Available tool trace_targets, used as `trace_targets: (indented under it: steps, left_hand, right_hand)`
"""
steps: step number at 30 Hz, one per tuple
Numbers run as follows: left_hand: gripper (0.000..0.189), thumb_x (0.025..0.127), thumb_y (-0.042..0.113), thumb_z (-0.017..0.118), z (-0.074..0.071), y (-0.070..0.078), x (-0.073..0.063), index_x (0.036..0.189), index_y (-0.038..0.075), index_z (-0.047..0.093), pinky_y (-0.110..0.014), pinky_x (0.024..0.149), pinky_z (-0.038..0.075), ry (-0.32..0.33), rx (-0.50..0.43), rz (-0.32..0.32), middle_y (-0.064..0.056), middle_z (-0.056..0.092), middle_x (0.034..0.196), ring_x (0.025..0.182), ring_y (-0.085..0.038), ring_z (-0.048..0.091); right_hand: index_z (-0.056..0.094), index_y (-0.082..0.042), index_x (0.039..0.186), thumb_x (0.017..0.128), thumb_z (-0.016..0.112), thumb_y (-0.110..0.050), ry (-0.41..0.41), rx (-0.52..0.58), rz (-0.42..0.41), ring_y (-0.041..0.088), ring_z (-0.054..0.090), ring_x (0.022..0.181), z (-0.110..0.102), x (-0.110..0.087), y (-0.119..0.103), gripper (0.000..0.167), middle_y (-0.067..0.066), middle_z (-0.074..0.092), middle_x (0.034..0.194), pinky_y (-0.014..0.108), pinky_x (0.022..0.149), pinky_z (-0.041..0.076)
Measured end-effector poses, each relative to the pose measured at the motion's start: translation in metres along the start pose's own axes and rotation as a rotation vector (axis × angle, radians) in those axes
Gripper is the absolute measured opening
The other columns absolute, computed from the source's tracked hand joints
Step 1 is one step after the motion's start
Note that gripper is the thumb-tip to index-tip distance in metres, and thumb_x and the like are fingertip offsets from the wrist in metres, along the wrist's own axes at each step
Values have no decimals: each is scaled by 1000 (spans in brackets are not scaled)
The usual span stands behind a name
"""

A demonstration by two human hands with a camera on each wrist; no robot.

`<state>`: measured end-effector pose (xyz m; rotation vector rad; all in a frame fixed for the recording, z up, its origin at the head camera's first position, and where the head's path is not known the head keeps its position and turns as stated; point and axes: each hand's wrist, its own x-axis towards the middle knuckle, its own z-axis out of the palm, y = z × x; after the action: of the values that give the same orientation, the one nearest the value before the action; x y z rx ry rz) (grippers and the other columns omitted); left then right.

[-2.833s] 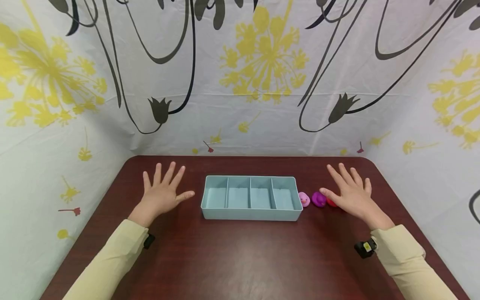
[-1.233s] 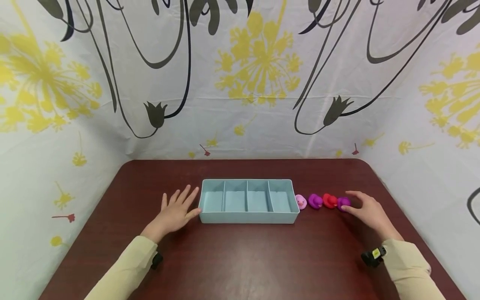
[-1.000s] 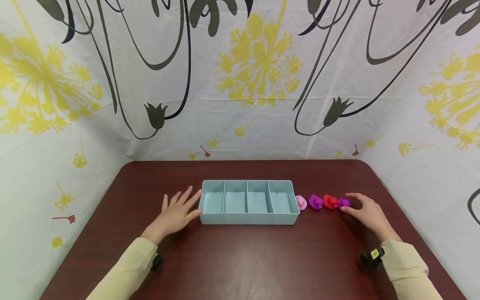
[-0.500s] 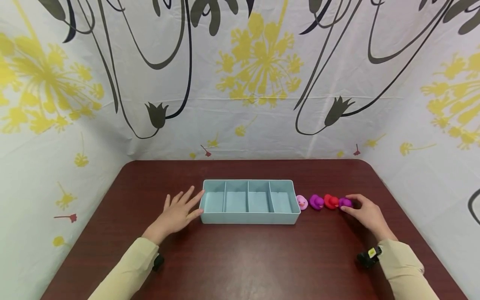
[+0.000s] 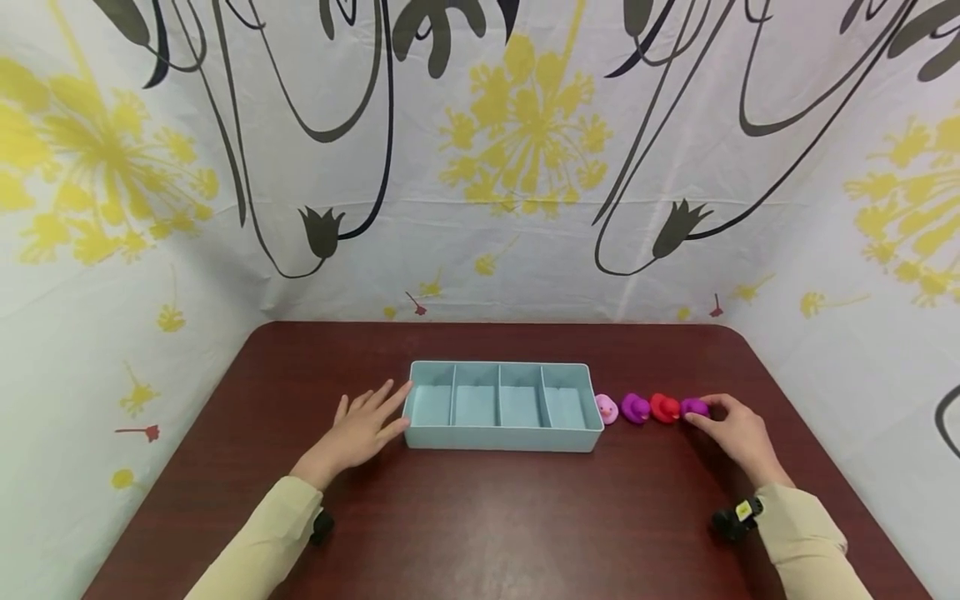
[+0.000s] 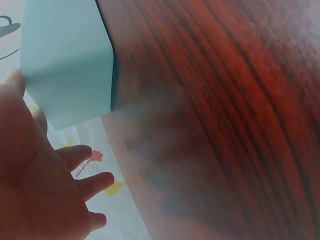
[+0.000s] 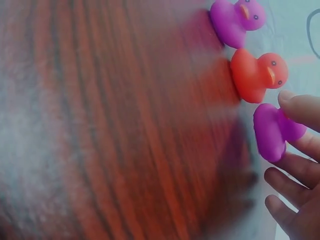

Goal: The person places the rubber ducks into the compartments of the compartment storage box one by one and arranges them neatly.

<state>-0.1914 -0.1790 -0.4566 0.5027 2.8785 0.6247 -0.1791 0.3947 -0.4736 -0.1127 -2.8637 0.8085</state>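
Observation:
A light-blue box with several compartments (image 5: 502,439) stands on the table. At its left end my left hand (image 5: 352,433) touches the wall with thumb and index finger straight; in the left wrist view the other fingers spread off the box (image 6: 70,75). My right hand (image 5: 738,433) pinches a purple rubber duck (image 5: 694,407) at the right end of a row, thumb and index finger on either side of it. This purple duck (image 7: 270,132) is partly covered by fingers. Left of it sit a red duck (image 5: 664,407), another purple duck (image 5: 635,408) and a pink duck (image 5: 607,408) beside the box.
The dark red-brown table (image 5: 495,517) has rounded far corners. A white cloth (image 5: 450,283) printed with yellow flowers and dark stems surrounds it at the back and sides. Each wrist wears a small black camera, such as the right one (image 5: 735,520).
Both spread hands have come down from above the table. The left has reached the box's left end; the right has moved onto the rightmost purple duck and taken hold of it.

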Motion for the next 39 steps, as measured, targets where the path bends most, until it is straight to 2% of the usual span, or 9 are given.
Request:
trace_targets:
  steps: [5,12,21,25,32,33,37,39]
  left_hand:
    - [65,98,49,44,3,-1,0,154,33,15,-71,107,-3,-25,-58,-13,-14,20,158,139,-46,24]
    - [66,98,49,44,5,-3,3,154,33,14,-70,107,-6,-48,-124,-34,-12,20,159,140,-45,21]
    - [66,98,48,44,6,-3,3,154,32,13,-70,107,-7,-64,-180,-33,-8,22,159,142,-43,21]
    - [65,98,48,44,7,-4,3,154,33,13,-70,107,-6,-63,-198,-34,-5,22,159,141,-43,21]
    - [65,99,47,43,6,-3,4,154,36,12,-70,108,-4,-66,-207,-45,-5,26,158,141,-44,23]
    - [64,99,48,43,5,-3,4,154,36,12,-70,108,-4,-67,-208,-48,-5,26,157,141,-44,22]
    - [64,99,47,43,4,-2,3,154,36,11,-69,108,-3,-76,-218,-59,-6,26,157,141,-44,22]
    - [64,99,47,42,3,-1,2,154,35,11,-69,108,-3,-79,-224,-63,-7,27,157,141,-44,22]
  right_hand:
    - [59,5,113,86,69,-38,11,2,16,43,55,93,-2,-3,-2,52,33,60,111,50,76,43]
    - [61,2,111,86,70,-39,58,3,17,36,54,84,-5,-2,-3,48,31,63,108,39,69,40]
    - [61,0,112,87,69,-39,92,26,-1,37,57,91,-10,-1,-13,47,28,63,110,35,68,41]
    - [61,-1,114,87,69,-40,85,37,-5,32,59,91,-13,0,-21,48,26,63,111,27,64,43]
    - [61,-3,115,86,70,-39,82,74,-41,37,64,95,-16,0,-31,48,24,63,113,14,60,44]
    - [61,-3,115,86,70,-38,85,75,-48,36,65,95,-16,1,-33,47,24,63,113,13,60,44]
    - [63,-4,113,85,72,-36,99,68,-72,17,66,87,-17,1,-38,43,23,65,110,11,60,43]
    - [63,-4,113,85,72,-35,101,63,-84,19,66,86,-17,1,-41,42,23,66,109,12,60,43]
